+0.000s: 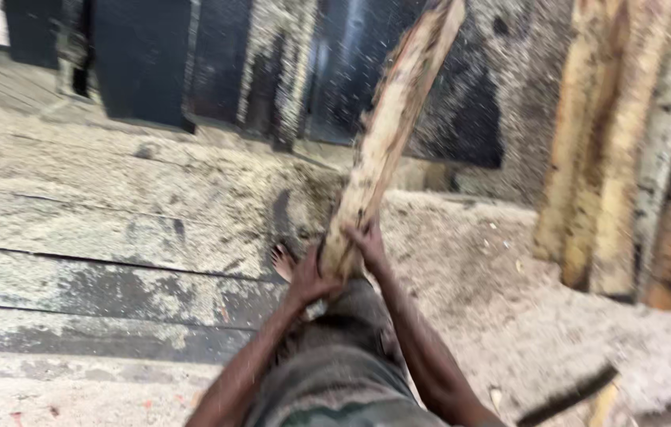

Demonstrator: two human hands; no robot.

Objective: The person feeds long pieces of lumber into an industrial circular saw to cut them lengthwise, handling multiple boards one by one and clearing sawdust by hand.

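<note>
A rough slab (387, 134) is gripped at its lower end by the left hand (309, 278) and right hand (367, 247), tilted up toward the dark machine (146, 63). It should be kept steady, clear of the bare foot (282, 261) below.

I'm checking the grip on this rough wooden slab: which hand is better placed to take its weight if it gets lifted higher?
Probably the left hand: it grips the wooden slab lower down, near its bottom end. The right hand holds the side slightly higher, so it looks better suited to steadying the tilt.
</note>
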